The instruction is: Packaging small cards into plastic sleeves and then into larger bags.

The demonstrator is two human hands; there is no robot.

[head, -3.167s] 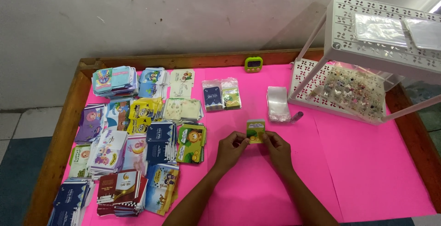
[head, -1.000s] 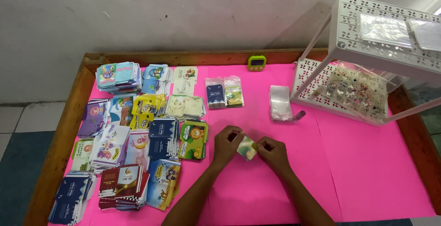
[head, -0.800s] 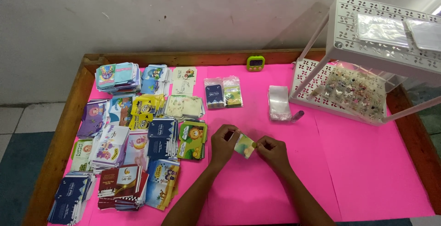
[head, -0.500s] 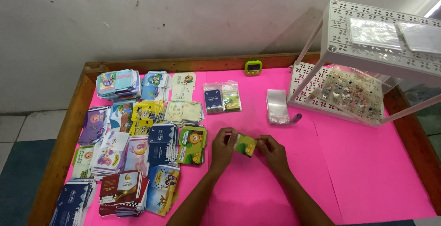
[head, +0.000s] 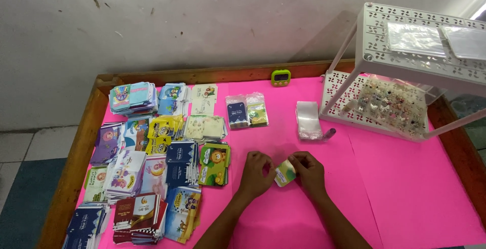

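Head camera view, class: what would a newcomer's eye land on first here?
The bright pink tabletop strikes first, with stacks of colourful small cards crowding its left side. At the centre, the left hand and right hand hold a small packet between them. A white perforated rack stands at the far right.

I see a hot pink table [head: 405, 188] with a brown wooden rim. Between my hands sits a small yellow and green card [head: 285, 172]. Toward the left edge lie card stacks [head: 152, 168] in blue, yellow, purple, maroon and green with cartoon prints. A lime green timer [head: 281, 77] sits at the far edge. The white rack [head: 420, 56] has a perforated pattern.
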